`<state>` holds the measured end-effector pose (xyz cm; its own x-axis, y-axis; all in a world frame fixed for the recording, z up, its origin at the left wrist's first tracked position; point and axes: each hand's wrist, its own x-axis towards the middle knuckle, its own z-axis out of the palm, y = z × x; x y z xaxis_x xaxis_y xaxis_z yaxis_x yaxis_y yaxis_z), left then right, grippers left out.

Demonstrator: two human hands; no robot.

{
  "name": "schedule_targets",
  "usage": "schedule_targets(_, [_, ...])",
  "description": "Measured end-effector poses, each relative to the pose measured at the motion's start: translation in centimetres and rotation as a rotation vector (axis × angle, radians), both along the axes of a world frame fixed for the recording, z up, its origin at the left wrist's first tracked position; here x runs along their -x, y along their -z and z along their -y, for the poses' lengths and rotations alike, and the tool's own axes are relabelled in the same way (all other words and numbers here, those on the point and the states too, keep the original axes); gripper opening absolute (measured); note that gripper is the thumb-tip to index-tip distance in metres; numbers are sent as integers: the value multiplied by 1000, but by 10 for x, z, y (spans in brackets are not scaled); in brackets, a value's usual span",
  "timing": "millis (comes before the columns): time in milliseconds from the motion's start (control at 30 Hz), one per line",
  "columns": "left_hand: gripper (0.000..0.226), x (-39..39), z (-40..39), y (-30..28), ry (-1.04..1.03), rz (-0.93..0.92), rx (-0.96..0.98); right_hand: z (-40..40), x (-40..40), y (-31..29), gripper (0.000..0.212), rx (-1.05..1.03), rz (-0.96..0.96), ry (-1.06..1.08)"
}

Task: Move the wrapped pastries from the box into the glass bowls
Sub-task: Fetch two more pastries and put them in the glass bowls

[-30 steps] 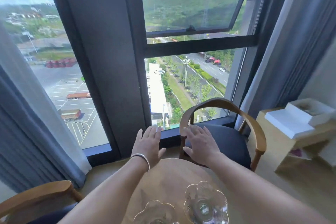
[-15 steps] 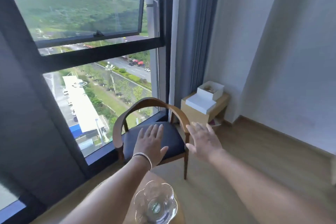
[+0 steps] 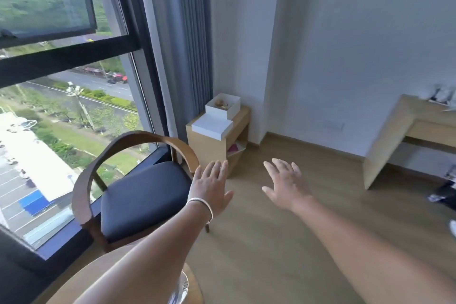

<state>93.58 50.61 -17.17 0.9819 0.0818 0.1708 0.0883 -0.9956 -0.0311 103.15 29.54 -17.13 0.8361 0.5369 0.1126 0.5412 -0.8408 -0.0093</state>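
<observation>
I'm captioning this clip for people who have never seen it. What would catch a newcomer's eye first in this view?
Two bare hands reach forward with open fingers, the left hand wearing a thin bracelet and the right hand beside it, both empty. Beyond them, in the corner by the curtain, an open white box sits on a small wooden cabinet with its lid lying in front. On the left, a wooden chair with a dark seat stands before a large window.

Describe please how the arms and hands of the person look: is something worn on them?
Both forearms are bare, with no sleeves in view. The left hand has a thin, pale bracelet around its wrist; its material cannot be told. The right hand and its wrist carry nothing: no watch, band or glove. No rings are visible on either hand, though the picture is somewhat blurred.
</observation>
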Motion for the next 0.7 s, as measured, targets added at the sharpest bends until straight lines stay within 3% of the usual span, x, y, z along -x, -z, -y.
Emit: schedule_targets(700, [80,-182,51,5,65,-10,-20,58,-146,2,72,-47,4,204])
